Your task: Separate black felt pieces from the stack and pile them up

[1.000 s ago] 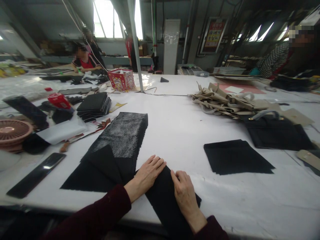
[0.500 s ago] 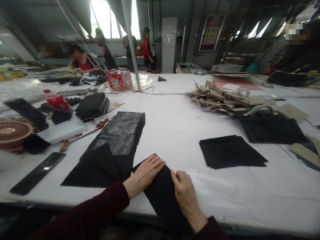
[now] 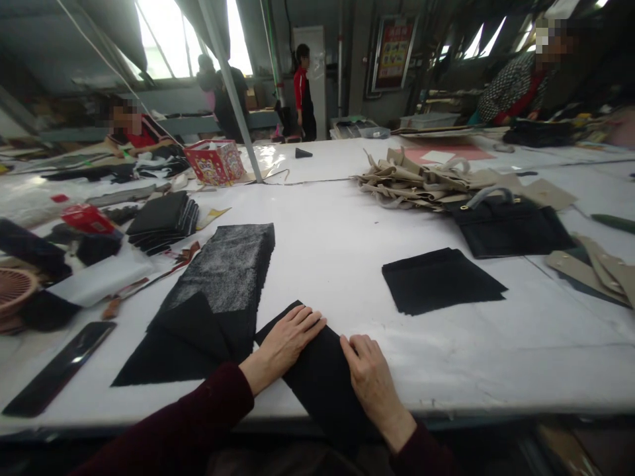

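White worktable point(image 3: 317, 231): black cloth point(image 3: 317, 373) reshaped under two hands

Over the last second the head camera's view has swung to the right, while the black cloth has stayed at the worktable's near edge, running past it towards the person. A dark corner that stuck out beyond the right hand point(image 3: 370, 373) no longer shows, and more of the black cloth appears beyond the left hand point(image 3: 284, 340). That suggests it is being arranged in place rather than carried; whether folded or turned, I cannot tell.

The left hand's fingers lie close together, flat on the black cloth. The right hand's fingers curl at its right edge; whether they pinch it is unclear.

Of the containers, a red patterned box point(image 3: 213, 165) has something white at its top; farther back, a low grey tub point(image 3: 430, 121) has contents too small to make out
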Tool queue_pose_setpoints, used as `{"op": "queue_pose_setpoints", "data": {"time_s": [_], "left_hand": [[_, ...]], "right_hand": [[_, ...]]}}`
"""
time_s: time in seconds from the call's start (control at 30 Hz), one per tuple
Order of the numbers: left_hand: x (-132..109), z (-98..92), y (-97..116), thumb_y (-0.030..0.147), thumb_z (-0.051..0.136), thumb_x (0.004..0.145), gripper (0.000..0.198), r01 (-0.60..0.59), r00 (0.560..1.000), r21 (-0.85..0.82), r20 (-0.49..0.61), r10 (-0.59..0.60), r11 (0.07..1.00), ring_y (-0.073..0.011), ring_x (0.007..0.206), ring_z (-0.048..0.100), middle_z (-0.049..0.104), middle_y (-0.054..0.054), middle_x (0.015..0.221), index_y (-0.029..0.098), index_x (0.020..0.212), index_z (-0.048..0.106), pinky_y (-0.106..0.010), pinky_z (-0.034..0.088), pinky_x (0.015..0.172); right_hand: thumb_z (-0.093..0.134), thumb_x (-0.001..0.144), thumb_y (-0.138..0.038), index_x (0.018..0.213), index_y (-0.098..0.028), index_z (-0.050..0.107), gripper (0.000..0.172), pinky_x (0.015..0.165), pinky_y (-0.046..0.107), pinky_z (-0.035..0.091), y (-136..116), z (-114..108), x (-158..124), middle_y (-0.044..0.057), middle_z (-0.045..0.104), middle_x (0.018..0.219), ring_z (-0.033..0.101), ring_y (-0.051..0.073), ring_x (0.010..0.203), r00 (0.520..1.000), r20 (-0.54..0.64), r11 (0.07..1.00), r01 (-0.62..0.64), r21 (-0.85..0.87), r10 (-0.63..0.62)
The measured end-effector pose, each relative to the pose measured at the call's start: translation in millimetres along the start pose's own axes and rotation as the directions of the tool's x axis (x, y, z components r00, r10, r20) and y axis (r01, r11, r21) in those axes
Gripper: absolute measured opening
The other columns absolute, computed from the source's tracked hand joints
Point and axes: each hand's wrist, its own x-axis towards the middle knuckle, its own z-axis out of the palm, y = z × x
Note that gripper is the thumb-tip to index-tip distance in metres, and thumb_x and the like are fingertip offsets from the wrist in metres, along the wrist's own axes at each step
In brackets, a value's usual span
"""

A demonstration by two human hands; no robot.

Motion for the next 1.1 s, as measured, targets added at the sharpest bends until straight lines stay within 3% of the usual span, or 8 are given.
{"op": "queue_pose_setpoints", "data": {"time_s": [0.2, 0.43, 0.57, 0.8, 0.97, 1.1], "left_hand": [[3, 0.4, 7, 0.005, 0.041, 0.092, 0.058, 0.0, 0.999, -0.01, 0.045, 0.0, 1.0, -0.0217, 0.119, 0.049, 0.055, -0.009, 0.125, 0.019, 0.148, 0.033, -0.037, 0.036, 0.108], [8, -4.6, 14, 0.0, 0.042, 0.088, 0.062, -0.052, 0.997, 0.011, 0.06, 0.052, 0.999, -0.0216, 0.124, 0.047, 0.051, -0.008, 0.132, 0.023, 0.146, 0.037, -0.042, 0.027, 0.116], [10, -2.7, 18, 0.002, 0.042, 0.091, 0.057, -0.08, 0.995, -0.025, 0.061, 0.081, 0.996, -0.0214, 0.119, 0.049, 0.053, -0.008, 0.129, 0.016, 0.145, 0.038, -0.036, 0.032, 0.113], [13, -7.6, 26, 0.002, 0.047, 0.089, 0.065, -0.075, 0.992, 0.008, 0.104, 0.074, 0.997, -0.0236, 0.116, 0.05, 0.052, -0.007, 0.125, 0.027, 0.147, 0.035, -0.041, 0.034, 0.111], [14, -6.0, 26, 0.005, 0.045, 0.092, 0.056, -0.112, 0.987, -0.042, 0.11, 0.116, 0.993, -0.0229, 0.122, 0.046, 0.049, -0.006, 0.136, 0.021, 0.145, 0.038, -0.037, 0.035, 0.111], [15, -4.3, 31, 0.004, 0.045, 0.09, 0.059, -0.108, 0.984, -0.048, 0.134, 0.113, 0.993, -0.0228, 0.118, 0.048, 0.053, -0.008, 0.131, 0.018, 0.147, 0.035, -0.035, 0.04, 0.105]], "right_hand": [[0.05, 0.09, -0.004, 0.123, -0.007, 0.057, 0.034, 0.074, 0.038, 0.041, 1, -10, -5, 0.009, 0.054, 0.092, 0.047, 0.024, 0.086, 0.999, 0.032, 1.0, -0.019, 0.008, 0.018], [0.051, 0.09, -0.005, 0.123, -0.008, 0.057, 0.034, 0.076, 0.038, 0.039, 2, -18, -13, 0.009, 0.054, 0.093, 0.046, 0.024, 0.086, 0.998, 0.06, 0.999, -0.033, -0.003, 0.033], [0.052, 0.09, -0.006, 0.123, -0.008, 0.058, 0.034, 0.078, 0.038, 0.039, 4, -24, -18, 0.009, 0.055, 0.095, 0.046, 0.024, 0.087, 0.997, 0.07, 0.999, -0.038, -0.016, 0.039], [0.053, 0.089, -0.008, 0.122, -0.008, 0.058, 0.033, 0.076, 0.038, 0.038, 7, -31, -21, 0.01, 0.055, 0.094, 0.045, 0.025, 0.085, 0.995, 0.085, 0.998, -0.045, -0.043, 0.048], [0.055, 0.089, -0.009, 0.122, -0.008, 0.058, 0.033, 0.078, 0.038, 0.037, 9, -33, -26, 0.01, 0.055, 0.095, 0.046, 0.025, 0.087, 0.993, 0.097, 0.997, -0.058, -0.042, 0.062], [0.056, 0.089, -0.009, 0.123, -0.009, 0.057, 0.034, 0.079, 0.038, 0.038, 10, -34, -30, 0.01, 0.055, 0.096, 0.046, 0.025, 0.088, 0.993, 0.101, 0.997, -0.064, -0.046, 0.069]]}}
